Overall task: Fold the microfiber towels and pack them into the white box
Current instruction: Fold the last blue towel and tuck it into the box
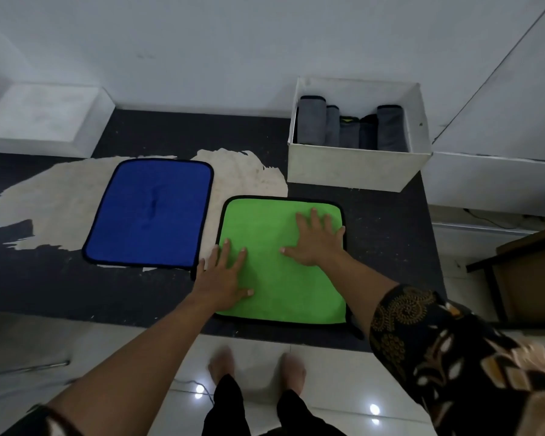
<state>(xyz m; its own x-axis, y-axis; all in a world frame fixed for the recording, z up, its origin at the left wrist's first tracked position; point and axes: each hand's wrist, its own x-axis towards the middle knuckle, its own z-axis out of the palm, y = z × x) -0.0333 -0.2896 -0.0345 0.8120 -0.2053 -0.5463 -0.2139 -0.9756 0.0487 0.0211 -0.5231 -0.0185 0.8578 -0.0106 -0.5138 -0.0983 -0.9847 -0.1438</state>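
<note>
Both flat, fingers spread, holding nothing: left grip (225,278) and right grip (315,240) press the green towel (283,297) at the front edge of the tabletop (387,215). Uneven pressure could skew the fold, and the white box (353,171) looks crowded.

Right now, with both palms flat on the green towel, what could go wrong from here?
1. The green towel lies with its near edge close to the table front; a fold pulled toward the body might drag it off.
2. The left hand sits right by a corner of the blue towel; an outward sweep could shift it.
3. The white box already holds a row of folded grey towels; a loose fold may not fit.
</note>
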